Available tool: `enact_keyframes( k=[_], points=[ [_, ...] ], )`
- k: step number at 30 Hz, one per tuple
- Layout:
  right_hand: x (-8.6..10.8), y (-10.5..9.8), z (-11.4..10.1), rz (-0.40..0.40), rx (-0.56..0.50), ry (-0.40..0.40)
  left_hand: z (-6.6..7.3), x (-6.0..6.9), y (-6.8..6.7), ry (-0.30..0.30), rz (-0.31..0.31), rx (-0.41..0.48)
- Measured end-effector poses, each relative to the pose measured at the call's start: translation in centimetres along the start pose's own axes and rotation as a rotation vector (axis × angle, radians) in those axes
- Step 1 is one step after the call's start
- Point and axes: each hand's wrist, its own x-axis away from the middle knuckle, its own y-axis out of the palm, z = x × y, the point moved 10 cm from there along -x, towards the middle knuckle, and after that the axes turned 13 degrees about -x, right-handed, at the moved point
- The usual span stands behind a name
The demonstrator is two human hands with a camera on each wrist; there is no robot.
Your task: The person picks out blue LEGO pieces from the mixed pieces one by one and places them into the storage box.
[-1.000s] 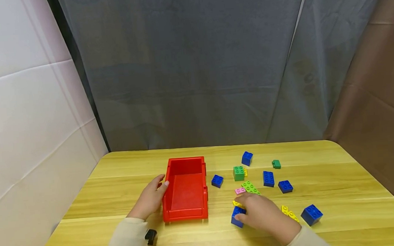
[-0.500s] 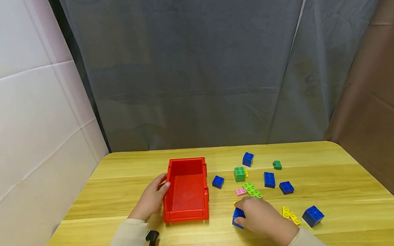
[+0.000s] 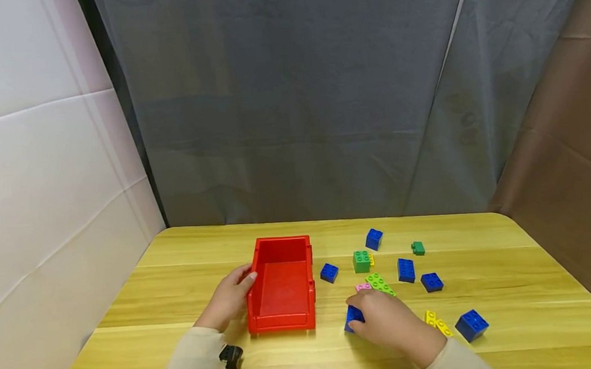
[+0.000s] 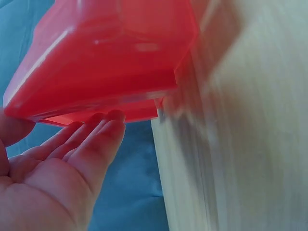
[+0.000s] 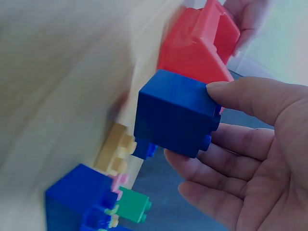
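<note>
My left hand [image 3: 229, 296] holds the left wall of a red plastic bin [image 3: 308, 251]; its thumb lies over the rim. The left wrist view shows the fingers under the bin's lip [image 4: 96, 103]. In my right hand [image 3: 390, 321] a blue building brick [image 3: 353, 318] is pinched between thumb and fingers. From the right wrist, that brick [image 5: 175, 113] appears raised off the table, its studs facing the palm. A yellow brick [image 5: 110, 149] lies beneath it, hidden by the hand in the head view. Beyond the right hand are a pink brick [image 3: 364, 286] and a lime-green brick [image 3: 380, 285].
Farther back stand a green brick [image 3: 361, 262], a small dark green piece [image 3: 418, 248] and several blue bricks [image 3: 406, 270]. Yellow bricks [image 3: 438, 322] and a large blue brick [image 3: 472, 325] lie right of the right hand. A grey curtain [image 3: 290, 106] hangs behind the wooden table [image 3: 140, 307].
The right hand has closed its grip on the blue brick and raised it slightly. The yellow brick beside it has gone out of sight in the head view. The left hand stays at the bin.
</note>
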Motion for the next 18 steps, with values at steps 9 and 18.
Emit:
enact_keyframes(
  k=[9,18],
  points=[
    [-0.6,-0.8,-2.9,0.039,-0.015,-0.116,-0.5,-0.1,0.2,-0.026,0.003,0.029],
    [-1.5,-1.0,-6.1,0.100,-0.054,-0.187,-0.7,0.2,0.2,-0.042,0.020,0.043]
  ],
)
